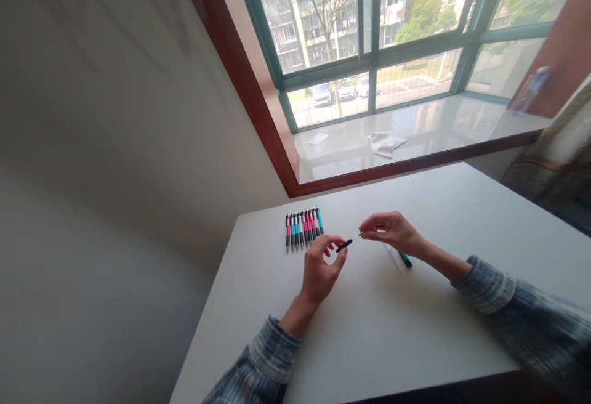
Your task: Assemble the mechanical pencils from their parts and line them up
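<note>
Pinching a slim black piece point(344, 246)

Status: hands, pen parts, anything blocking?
Left hand: grip on black pen part. Right hand: grip on small silvery piece. Pieces apart, nothing visible between. Dark teal piece near right hand; pen row beyond left.

The left bare hand point(318, 271) holds a short black plastic pen part point(344, 246) between its fingers; opposite, the right bare hand point(394, 231) pinches a small silvery piece point(360, 233), the two parts standing apart. Near the right wrist, a teal-and-black pen barrel point(405, 259) lies on the smooth white tabletop point(364, 336). Beyond the left hand, a row of multicoloured pens with black grips point(305, 225).
</note>
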Action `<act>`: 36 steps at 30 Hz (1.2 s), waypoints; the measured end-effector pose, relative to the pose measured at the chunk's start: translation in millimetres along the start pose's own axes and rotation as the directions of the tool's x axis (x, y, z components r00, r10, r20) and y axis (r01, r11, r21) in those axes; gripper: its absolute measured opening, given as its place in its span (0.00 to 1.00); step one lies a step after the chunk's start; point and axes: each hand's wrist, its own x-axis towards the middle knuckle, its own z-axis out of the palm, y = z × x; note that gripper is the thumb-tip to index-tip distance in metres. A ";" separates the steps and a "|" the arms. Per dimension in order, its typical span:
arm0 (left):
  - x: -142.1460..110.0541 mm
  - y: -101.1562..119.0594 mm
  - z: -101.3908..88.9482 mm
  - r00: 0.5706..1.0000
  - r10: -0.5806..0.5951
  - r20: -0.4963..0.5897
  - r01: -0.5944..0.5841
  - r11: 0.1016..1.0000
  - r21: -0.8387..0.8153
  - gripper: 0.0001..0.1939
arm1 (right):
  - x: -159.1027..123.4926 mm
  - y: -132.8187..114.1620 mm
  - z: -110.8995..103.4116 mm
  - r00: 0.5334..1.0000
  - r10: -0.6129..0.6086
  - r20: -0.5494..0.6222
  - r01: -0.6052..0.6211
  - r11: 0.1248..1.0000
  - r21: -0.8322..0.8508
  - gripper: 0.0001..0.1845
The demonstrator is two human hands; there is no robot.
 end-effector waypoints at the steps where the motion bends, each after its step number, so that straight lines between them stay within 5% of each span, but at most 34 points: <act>1: 0.1 0.3 0.1 1.000 -0.004 0.000 0.004 1.000 0.001 0.03 | -0.8 -0.4 1.2 1.000 -0.001 0.011 0.001 1.000 0.002 0.16; 22: 2.4 7.7 1.7 0.999 -0.004 0.044 0.003 1.000 0.015 0.04 | -4.0 1.9 5.1 0.999 0.001 0.045 0.000 1.000 -0.010 0.16; 36: 2.4 8.7 1.0 0.998 0.030 0.058 -0.031 0.999 0.023 0.04 | -4.6 -1.2 4.1 0.996 -0.072 0.058 0.083 0.977 -0.197 0.16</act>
